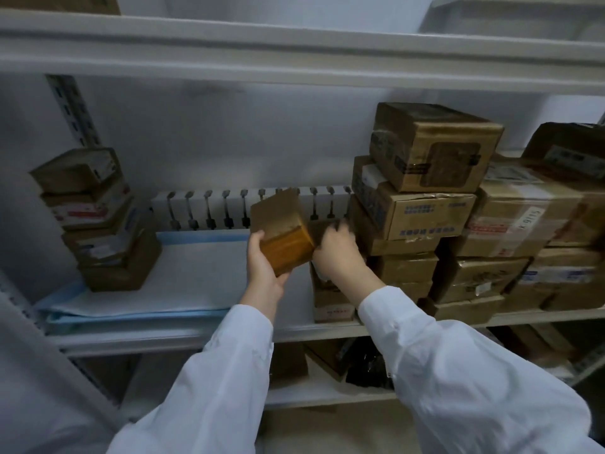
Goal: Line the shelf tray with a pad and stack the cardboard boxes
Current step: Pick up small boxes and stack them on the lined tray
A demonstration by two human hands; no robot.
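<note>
- The left hand [265, 267] is gripping a small cardboard box [281, 231], tilted above the pad [183, 280] lining the shelf tray [163, 339].
- The right hand [339, 253] is showing blurred beside the box stack [409, 224]; its grasp cannot be told.

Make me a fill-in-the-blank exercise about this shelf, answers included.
1. The left hand grips a small brown cardboard ___.
2. The leaning stack of brown cardboard boxes stands on the white, blue-edged ___.
3. The right hand reaches toward the big pile of cardboard boxes on the white shelf's ___ side.
Answers: box; pad; right.
</note>
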